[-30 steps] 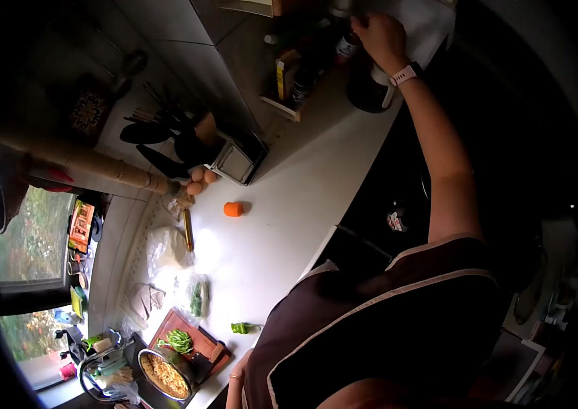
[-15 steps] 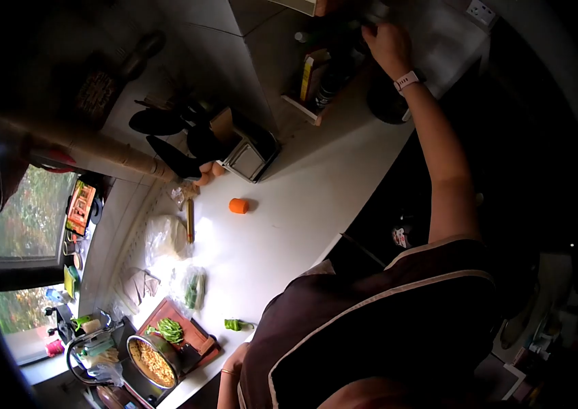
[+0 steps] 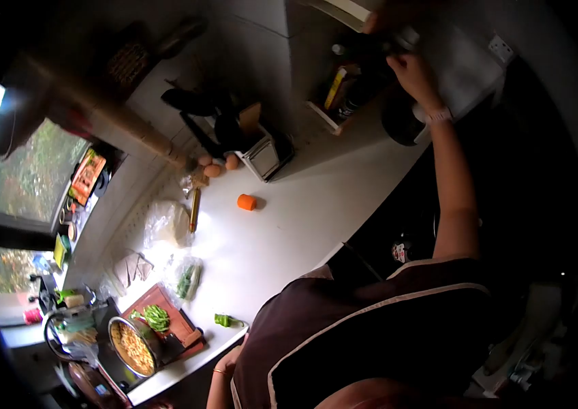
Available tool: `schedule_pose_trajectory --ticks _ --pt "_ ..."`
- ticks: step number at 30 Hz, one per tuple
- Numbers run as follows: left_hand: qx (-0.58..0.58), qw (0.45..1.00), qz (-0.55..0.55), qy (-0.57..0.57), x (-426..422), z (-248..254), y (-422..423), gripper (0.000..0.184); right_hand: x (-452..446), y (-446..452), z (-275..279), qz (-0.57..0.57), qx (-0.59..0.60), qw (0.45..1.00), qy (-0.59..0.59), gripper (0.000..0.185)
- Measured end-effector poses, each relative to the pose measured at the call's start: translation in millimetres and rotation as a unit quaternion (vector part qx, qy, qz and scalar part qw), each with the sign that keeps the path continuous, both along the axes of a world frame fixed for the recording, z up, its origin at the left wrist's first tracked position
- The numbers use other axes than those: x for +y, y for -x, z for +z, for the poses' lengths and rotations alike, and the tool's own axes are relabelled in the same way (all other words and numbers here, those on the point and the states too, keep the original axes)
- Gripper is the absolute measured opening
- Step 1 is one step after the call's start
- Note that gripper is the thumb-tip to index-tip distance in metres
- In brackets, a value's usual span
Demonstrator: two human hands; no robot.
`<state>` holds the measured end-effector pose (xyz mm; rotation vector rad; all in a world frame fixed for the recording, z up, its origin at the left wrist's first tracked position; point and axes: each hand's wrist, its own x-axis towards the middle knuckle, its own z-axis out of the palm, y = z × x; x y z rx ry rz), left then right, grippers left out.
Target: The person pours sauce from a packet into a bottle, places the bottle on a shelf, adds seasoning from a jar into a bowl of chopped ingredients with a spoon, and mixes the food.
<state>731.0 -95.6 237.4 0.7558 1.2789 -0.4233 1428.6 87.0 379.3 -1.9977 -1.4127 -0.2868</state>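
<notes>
Pale cap (image 3: 338, 49), on a dim item, prob. a bottle: located near R hand (image 3: 417, 78), ahead of fingertips. Contact unconfirmed. R fingers curled inward; too dark to determine whether clenched on nothing or grasping something.

Yellow box (image 3: 334, 87): same side as cap, apart from fingers. Dark round vessel (image 3: 401, 126): behind fingers, close by wristband (image 3: 439, 114); touching or not, unclear.

Risk 1: poor light at fingertips could cause a misjudged grip; adjacent items poss. knocked over.
Risk 2: wrist dropping or swinging could catch vessel and shift it twd counter edge.

Farther from R fingers, on counter: orange carrot piece (image 3: 246, 202). Rounded; may roll if bumped. Eggs (image 3: 212, 170) beyond it, grouped; same hazard, w/ breakage.

L hand (image 3: 229, 358): low at counter edge, next to apron (image 3: 370, 320). Fingers partly hidden; grasp can't be determined. Green pepper (image 3: 222, 320) nearest to them, near edge; a sleeve or apron brush could sweep it off. Cutting board (image 3: 178, 320) w/ cut greens (image 3: 156, 317) past pepper; metal pot (image 3: 113, 341) beside board, farther out. Spill poss. if jolted.
</notes>
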Motion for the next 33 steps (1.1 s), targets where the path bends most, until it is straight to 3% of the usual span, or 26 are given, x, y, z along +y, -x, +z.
schedule_pose_trajectory --ticks 3,4,5,7,8,9,10,11,12,13,16,18,20,21,22,23,24,25,26,27,28,29,31,32,33 --pt "-0.038 0.997 0.063 0.009 -9.0 -6.0 4.5 0.084 -31.7 96.3 31.0 0.126 0.128 0.967 0.18 0.027" --pt "-0.069 0.997 -0.009 -0.023 -8.3 -33.3 21.2 0.089 -44.8 135.8 28.1 0.203 0.195 0.934 0.218 0.02" --pt "-0.047 0.997 -0.045 -0.028 -12.7 -41.0 25.5 0.092 -56.9 170.5 17.9 0.266 0.204 0.892 0.302 0.028" --pt "0.026 0.996 -0.084 -0.012 -17.2 -42.6 25.9 0.098 -82.5 239.5 -1.9 0.381 0.222 0.769 0.463 0.048" --pt "0.077 0.993 -0.085 0.008 -16.8 -36.9 21.9 0.099 -98.5 260.6 -45.3 0.446 0.276 0.681 0.511 0.062" --pt "0.11 0.99 -0.092 0.013 -19.5 -36.3 20.4 0.1 -114.0 290.8 -56.2 0.433 0.314 0.597 0.598 0.061" --pt "0.129 0.987 -0.093 -0.01 -21.2 -25.4 16.3 0.098 -125.4 313.2 -81.3 0.459 0.288 0.514 0.665 0.048" --pt "0.146 0.983 -0.101 -0.035 -21.0 -12.6 12.6 0.097 -127.8 342.2 -60.9 0.433 0.169 0.489 0.738 0.048" --pt "0.159 0.973 -0.153 -0.07 -22.1 -7.2 12.5 0.091 -156.1 340.6 -117.3 0.511 0.092 0.514 0.683 0.051" --pt "0.168 0.958 -0.182 -0.146 -38.1 -28.6 24.8 0.083 -174.9 332.9 -163.7 0.623 0.169 0.456 0.613 0.054" --pt "0.187 0.937 -0.168 -0.244 -64.9 -46.2 42.8 0.068 -175.6 370.9 -154.1 0.581 0.103 0.495 0.638 0.055" --pt "0.184 0.923 -0.146 -0.305 -77.3 -51.9 58.3 0.05 -168.7 390.1 -137.6 0.497 0.158 0.496 0.694 0.056" --pt "0.202 0.92 -0.139 -0.307 -78.6 -48.2 64.3 0.043 -156.9 394.8 -134.7 0.535 0.152 0.492 0.67 0.058" --pt "0.218 0.915 -0.137 -0.311 -76.6 -46.4 68.5 0.036 -140.7 397.4 -121.9 0.534 0.114 0.497 0.675 0.051" --pt "0.237 0.893 -0.139 -0.357 -80.4 -53.5 76.0 0.027 -126.6 396.5 -117.8 0.452 0.172 0.514 0.709 0.033" --pt "0.228 0.857 -0.074 -0.456 -86.6 -60.1 78.7 0.02 -98.0 385.0 -82.3 0.388 0.295 0.655 0.577 0.027" --pt "0.207 0.858 -0.031 -0.469 -77.2 -58.9 80.6 0.023 -70.0 372.4 -46.3 0.34 0.404 0.775 0.348 0.024" --pt "0.189 0.867 0.02 -0.461 -70.2 -56.2 80.8 0.024 -42.9 359.0 -10.0 0.315 0.42 0.838 0.149 0.027" --pt "0.137 0.848 0.051 -0.509 -63.5 -56.0 83.1 0.025 -31.1 327.1 18.5 0.302 0.349 0.887 -0.012 0.022" --pt "0.104 0.835 0.089 -0.533 -62.6 -71.2 87.9 0.027 -23.7 301.2 57.7 0.321 0.305 0.886 -0.136 0.02" --pt "0.067 0.839 0.122 -0.525 -56.5 -71.7 90.9 0.029 -26.3 257.2 91.0 0.217 0.12 0.932 -0.266 0.019" --pt "0.062 0.845 0.131 -0.514 -50.3 -62.8 85.5 0.033 -16.2 222.6 118.1 0.168 0.005 0.913 -0.371 0.034" --pt "0.035 0.841 0.158 -0.516 -44.3 -60.8 80.3 0.036 4.0 184.7 155.2 0.054 0.049 0.897 -0.435 0.038" --pt "0.035 0.841 0.161 -0.516 -42.3 -56.7 78.5 0.036 14.4 163.6 166.4 0.057 0.049 0.897 -0.436 0.038" --pt "0.033 0.841 0.147 -0.52 -38.7 -51.1 75.8 0.036 24.1 141.3 175.4 -0.028 -0.007 0.951 -0.307 0.043"
